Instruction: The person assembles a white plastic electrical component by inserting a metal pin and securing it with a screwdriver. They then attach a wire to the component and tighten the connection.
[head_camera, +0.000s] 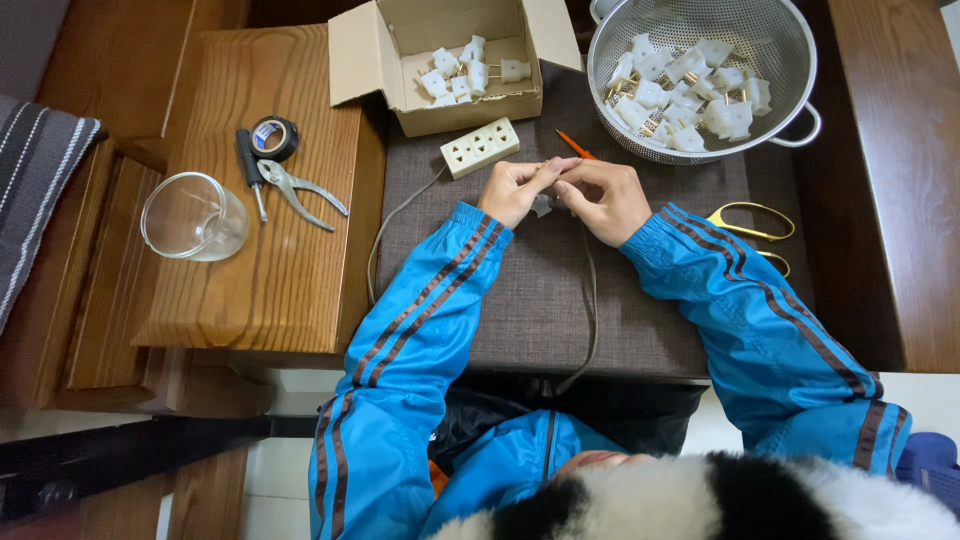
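Grey woven cloth (540, 300) covers the desk where I am working, and from the head camera I see both of my hands meeting over its far middle: the left hand (515, 190) and the right hand (605, 200) are each pinched narrow around a small grey plug piece (543, 205) and the end of a grey cord (590, 300) that trails back toward my lap. How firmly either hand grips I cannot tell, since the fingers hide most of the part. My worry is that the little piece could slip from the fingertips and drop off the near edge, because the cord hangs loose and its weight pulls that way; a tug from my blue sleeves (420, 330) could also drag the white power strip (480, 147) by its own lead. An orange-handled screwdriver (575, 145) lies just beyond my knuckles and could roll if nudged, and the yellow-handled scissors (755, 225) sit close to my right forearm. As for packaging, an open brown cardboard box (440, 60) stands at the far centre, flaps spread, plain on the sides I see, holding white plugs (465, 70); right of it a steel colander (700, 75) holds many more. On the wooden side table (260, 260) to the left lie a black tape roll (273, 137), pliers (300, 190) and a clear glass cup (193, 215).
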